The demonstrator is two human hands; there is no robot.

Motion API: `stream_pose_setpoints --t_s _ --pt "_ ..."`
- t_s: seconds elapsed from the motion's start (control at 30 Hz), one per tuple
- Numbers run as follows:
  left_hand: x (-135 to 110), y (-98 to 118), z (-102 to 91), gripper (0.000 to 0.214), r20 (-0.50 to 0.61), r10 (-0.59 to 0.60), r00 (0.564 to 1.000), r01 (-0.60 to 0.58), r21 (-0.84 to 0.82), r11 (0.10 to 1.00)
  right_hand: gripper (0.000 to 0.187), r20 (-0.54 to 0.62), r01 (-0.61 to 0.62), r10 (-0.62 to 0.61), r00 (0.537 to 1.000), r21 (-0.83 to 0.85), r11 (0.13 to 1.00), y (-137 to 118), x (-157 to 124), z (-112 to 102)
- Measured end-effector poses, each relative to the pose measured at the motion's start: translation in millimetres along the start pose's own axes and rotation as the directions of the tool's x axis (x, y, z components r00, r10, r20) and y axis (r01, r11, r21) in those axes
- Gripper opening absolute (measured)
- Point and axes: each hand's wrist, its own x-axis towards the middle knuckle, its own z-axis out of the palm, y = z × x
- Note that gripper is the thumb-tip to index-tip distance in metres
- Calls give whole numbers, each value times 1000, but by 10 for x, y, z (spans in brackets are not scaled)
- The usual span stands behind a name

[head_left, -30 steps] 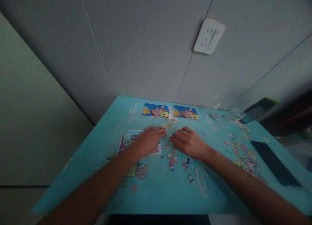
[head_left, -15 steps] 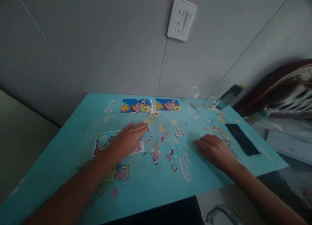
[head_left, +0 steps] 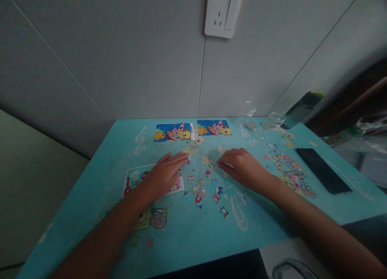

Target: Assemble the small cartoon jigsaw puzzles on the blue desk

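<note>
My left hand [head_left: 169, 172] rests on the right part of a cartoon picture sheet [head_left: 131, 180], its fingers stretched flat to the right. A small red piece shows by its fingertips. My right hand [head_left: 243, 166] is over the middle of the table, thumb and fingers closed around small jigsaw puzzle pieces [head_left: 227, 165], mostly hidden by the hand. Between and below the hands, loose puzzle pieces [head_left: 199, 190] in light blue, red and yellow lie scattered. More pieces [head_left: 292, 170] are spread in a heap to the right of my right hand.
Two blue cartoon cards [head_left: 173, 132] lie along the back edge by the wall. A dark phone-like slab [head_left: 323, 170] is on the right. Clear plastic containers [head_left: 273, 121] and a dark bottle [head_left: 304, 108] stand at the back right. A socket [head_left: 223, 13] is on the wall.
My right hand has moved left from beside the right heap to the pieces in the middle and closed there. My left hand stays on the picture sheet. The view has shifted slightly.
</note>
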Motion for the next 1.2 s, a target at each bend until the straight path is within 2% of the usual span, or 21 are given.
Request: stream_pose_setpoints --t_s 0.13,0.3,0.5,0.7,0.83,1.03,1.2 --pt "-20 39 -53 65 46 15 999 -16 25 1000 19 -58 10 -1 998 157 988 6 147 176" --pt "-21 96 -94 67 69 9 998 -12 45 999 20 -54 96 -84 995 280 955 18 -37 328" --pt "-23 100 -98 69 79 2 997 -5 38 999 25 -17 109 -109 994 263 959 -17 -109 336" --pt "-32 82 -84 67 77 18 997 -18 5 1000 25 -43 152 -146 988 222 963 -39 -100 371" --pt "-30 80 -74 71 71 7 997 -5 -29 1000 24 -58 203 -194 979 278 939 -176 -123 361" --pt "-1 88 -79 64 60 -18 998 22 -72 997 27 30 290 -320 947 346 892 -430 -183 372" --pt "1 93 -92 60 62 -16 998 22 -88 996 27 45 270 -303 952 348 898 -465 -191 389"
